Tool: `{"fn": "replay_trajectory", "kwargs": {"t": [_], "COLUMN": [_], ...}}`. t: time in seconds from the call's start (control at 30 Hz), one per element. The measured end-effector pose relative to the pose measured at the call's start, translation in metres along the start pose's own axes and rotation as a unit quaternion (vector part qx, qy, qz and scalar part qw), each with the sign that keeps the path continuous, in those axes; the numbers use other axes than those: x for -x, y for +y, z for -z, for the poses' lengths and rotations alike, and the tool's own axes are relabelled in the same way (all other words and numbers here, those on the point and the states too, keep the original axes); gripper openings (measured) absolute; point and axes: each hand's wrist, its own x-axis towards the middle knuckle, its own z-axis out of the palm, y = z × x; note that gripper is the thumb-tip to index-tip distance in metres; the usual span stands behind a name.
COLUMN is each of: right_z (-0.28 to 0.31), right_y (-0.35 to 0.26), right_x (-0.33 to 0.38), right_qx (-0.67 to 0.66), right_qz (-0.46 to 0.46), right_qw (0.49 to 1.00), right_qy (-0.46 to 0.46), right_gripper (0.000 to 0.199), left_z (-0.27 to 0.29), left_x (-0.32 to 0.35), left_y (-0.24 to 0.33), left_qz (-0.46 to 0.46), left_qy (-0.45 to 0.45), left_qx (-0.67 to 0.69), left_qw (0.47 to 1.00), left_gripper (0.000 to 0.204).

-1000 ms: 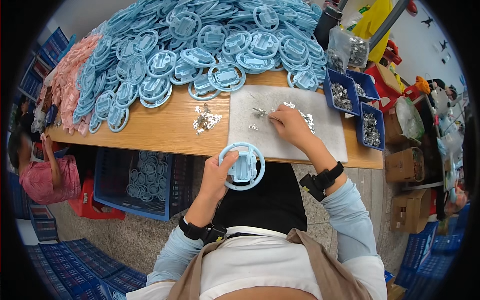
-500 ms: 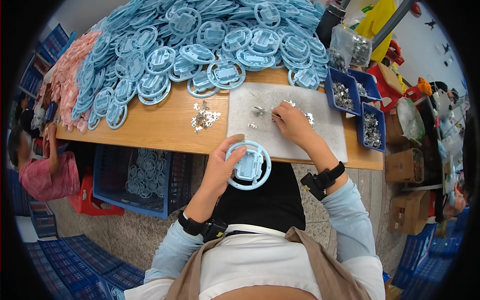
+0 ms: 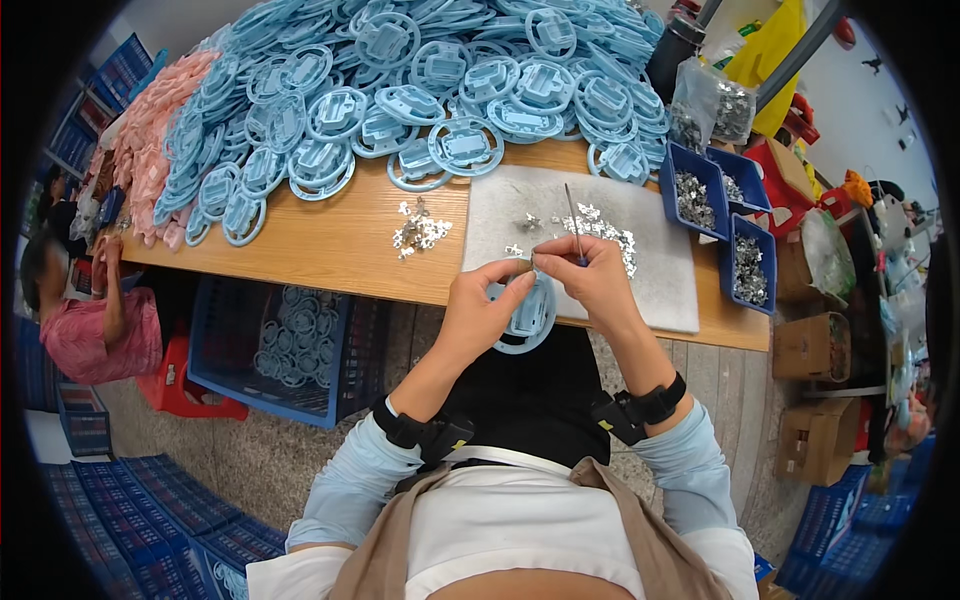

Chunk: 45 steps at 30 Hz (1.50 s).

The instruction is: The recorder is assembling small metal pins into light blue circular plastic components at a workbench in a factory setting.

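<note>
My left hand [image 3: 482, 308] grips a light-blue plastic toy steering wheel [image 3: 541, 318] at the table's front edge. Its fingers partly cover the wheel. Closed around a thin metal rod tool [image 3: 573, 215] with a dark blue end, my right hand [image 3: 600, 285] points the rod away from me. The fingertips of both hands meet above the wheel's far rim; a tiny piece seems pinched there, too small to name. Just beyond lies a grey-white mat [image 3: 660, 290] with small silvery metal parts [image 3: 605, 232] scattered on it.
A big heap of light-blue wheels [image 3: 465, 145] covers the back of the table, pink parts [image 3: 165, 125] to its left. Blue bins [image 3: 748, 262] of metal parts stand right. Loose metal parts [image 3: 420, 232] lie left of the mat. A co-worker [image 3: 105, 325] sits far left by a blue crate [image 3: 265, 385].
My right hand has come back from the metal parts to the wheel, and the rod swung from pointing left to pointing away. My left hand has shifted right, its fingers meeting the right hand's.
</note>
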Motion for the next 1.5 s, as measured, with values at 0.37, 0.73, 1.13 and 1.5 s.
{"fn": "replay_trajectory", "kwargs": {"t": [0.37,0.73,1.13,1.5], "right_z": [0.001,-0.010,-0.016,-0.030], "right_y": [-0.004,0.010,0.019,0.015], "right_x": [0.010,0.025,0.034,0.028], "right_qx": [0.155,0.268,0.175,0.030], "right_qz": [0.104,0.240,0.108,0.049], "right_qw": [0.979,0.933,0.978,0.998], "right_qy": [-0.079,0.001,0.032,-0.010], "right_gripper": [0.014,0.016,0.031,0.046], "left_z": [0.004,0.007,0.011,0.027], "left_x": [0.010,0.012,0.014,0.032], "left_y": [0.000,0.002,0.006,0.017], "left_qz": [-0.005,0.074,0.091,0.162], "left_qy": [0.016,0.019,0.015,0.014], "left_qx": [-0.031,0.128,0.186,0.249], "left_qw": [0.999,0.989,0.978,0.955], "left_gripper": [0.023,0.026,0.027,0.036]}}
